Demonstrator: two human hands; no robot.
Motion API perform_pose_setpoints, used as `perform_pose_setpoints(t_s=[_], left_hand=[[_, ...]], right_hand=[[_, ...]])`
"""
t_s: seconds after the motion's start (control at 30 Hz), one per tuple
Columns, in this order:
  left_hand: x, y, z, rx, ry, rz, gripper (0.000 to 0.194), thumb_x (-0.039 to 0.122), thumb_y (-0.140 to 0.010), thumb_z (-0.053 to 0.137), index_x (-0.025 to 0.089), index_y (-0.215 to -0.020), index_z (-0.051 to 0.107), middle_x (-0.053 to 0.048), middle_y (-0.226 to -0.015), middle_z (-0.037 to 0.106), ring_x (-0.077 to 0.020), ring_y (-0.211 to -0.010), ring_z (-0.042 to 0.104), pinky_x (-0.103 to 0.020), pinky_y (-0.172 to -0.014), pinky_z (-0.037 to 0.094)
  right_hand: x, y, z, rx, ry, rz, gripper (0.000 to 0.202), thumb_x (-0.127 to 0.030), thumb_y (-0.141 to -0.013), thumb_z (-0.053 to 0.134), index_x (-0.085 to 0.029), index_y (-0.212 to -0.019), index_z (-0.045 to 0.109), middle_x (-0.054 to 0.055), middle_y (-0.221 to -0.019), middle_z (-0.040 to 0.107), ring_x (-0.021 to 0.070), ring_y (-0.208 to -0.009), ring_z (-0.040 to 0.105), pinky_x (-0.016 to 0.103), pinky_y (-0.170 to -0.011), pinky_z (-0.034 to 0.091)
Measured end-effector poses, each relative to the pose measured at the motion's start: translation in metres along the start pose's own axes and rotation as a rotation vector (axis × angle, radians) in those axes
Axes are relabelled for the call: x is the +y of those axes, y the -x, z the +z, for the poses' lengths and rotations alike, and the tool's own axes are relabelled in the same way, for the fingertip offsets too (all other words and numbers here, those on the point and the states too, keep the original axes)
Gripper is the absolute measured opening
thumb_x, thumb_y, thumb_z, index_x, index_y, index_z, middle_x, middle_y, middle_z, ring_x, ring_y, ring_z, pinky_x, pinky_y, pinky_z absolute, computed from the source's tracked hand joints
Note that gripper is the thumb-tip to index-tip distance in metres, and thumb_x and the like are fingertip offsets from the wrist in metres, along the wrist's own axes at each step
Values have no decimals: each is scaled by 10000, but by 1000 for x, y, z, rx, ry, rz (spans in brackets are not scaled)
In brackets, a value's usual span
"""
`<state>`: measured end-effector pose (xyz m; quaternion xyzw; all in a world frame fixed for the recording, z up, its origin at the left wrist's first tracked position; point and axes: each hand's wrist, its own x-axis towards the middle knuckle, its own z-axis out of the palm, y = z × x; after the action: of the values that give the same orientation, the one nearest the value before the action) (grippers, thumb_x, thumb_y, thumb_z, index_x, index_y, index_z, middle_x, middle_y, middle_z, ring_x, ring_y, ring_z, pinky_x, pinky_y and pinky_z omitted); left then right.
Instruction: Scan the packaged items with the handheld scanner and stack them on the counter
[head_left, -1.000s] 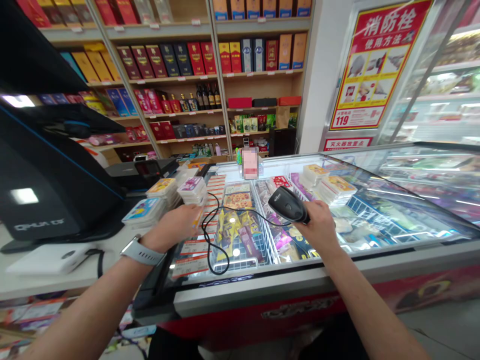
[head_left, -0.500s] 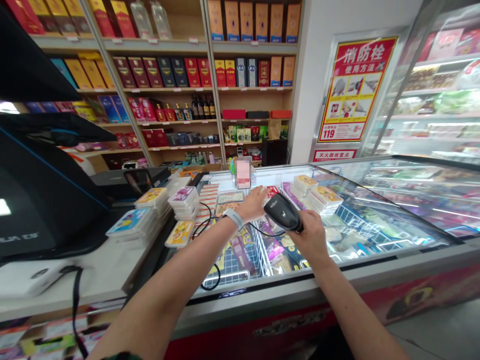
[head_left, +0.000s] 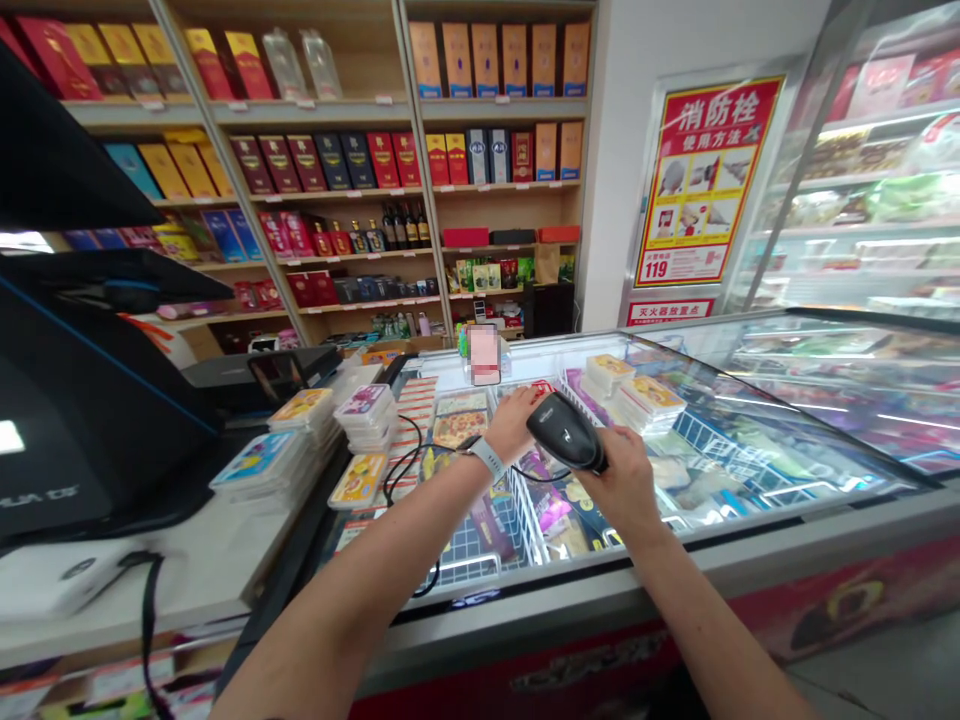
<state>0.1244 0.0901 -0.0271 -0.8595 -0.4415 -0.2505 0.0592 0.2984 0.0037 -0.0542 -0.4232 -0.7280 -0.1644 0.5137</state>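
My right hand (head_left: pixel 624 480) is closed around the handle of a black barcode scanner (head_left: pixel 564 430). The scanner's head points left, over the glass top of a chest freezer (head_left: pixel 585 560). My left hand (head_left: pixel 513 425), with a pale watch band (head_left: pixel 486 458) on the wrist, reaches just left of the scanner. Its visible fingers stretch towards a small red-and-white item (head_left: pixel 543 388). The scanner hides part of these fingers, and I cannot tell whether they touch the item. A black cable (head_left: pixel 405 465) loops over the glass beside the left forearm.
Stacked packs in clear boxes (head_left: pixel 266 460) stand on the left counter by a black terminal (head_left: pixel 82 400). More stacked packs (head_left: pixel 649 395) lie on the freezer glass at right. A phone-like device (head_left: pixel 484 355) stands at the back edge. Shelves of boxed bottles (head_left: pixel 367 160) line the wall.
My left hand has drawn slightly nearer the red-and-white item, its fingers now partly behind the scanner. My right hand keeps the scanner almost in place. The view has tilted slightly upwards.
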Motion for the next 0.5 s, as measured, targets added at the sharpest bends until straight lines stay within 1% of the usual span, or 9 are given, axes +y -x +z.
perform_pose_setpoints(t_s=[0.07,0.17,0.3,0.4,0.5], left_hand=[[1,5,-7,19,7,7,297,266,-942,433,212,-1198,572,-87,-1192,612,-225,-1150,512,-380,-1001,398],[0,12,-18,65,24,3,279,237,-953,392,206,-1126,610,-97,-1136,619,-233,-1114,511,-404,-999,377],[-11,20,-31,136,103,-65,235,283,-931,459,203,-1063,636,-104,-1057,627,-243,-1079,518,-406,-996,365],[-27,28,-38,214,218,-191,186,285,-898,501,199,-955,656,-97,-988,638,-240,-1012,550,-393,-966,387],[-48,41,-44,317,379,-390,147,270,-842,532,183,-855,649,-99,-904,653,-244,-919,588,-406,-911,421]], right_hand=[[0,0,0,0,-1,1,133,-252,-799,620,-205,-891,537,20,-762,636,210,-737,603,411,-890,423],[-1,0,-1,7,-1,0,123,-258,-802,617,-208,-878,534,23,-757,639,207,-727,598,406,-880,427],[0,0,0,9,7,-5,131,-279,-806,619,-213,-879,534,28,-770,648,210,-737,598,409,-881,428],[1,1,1,8,13,-3,134,-273,-799,621,-214,-880,533,24,-768,645,207,-725,593,412,-884,429],[2,2,2,2,13,-1,150,-268,-786,632,-212,-889,539,28,-775,651,213,-740,594,408,-869,435]])
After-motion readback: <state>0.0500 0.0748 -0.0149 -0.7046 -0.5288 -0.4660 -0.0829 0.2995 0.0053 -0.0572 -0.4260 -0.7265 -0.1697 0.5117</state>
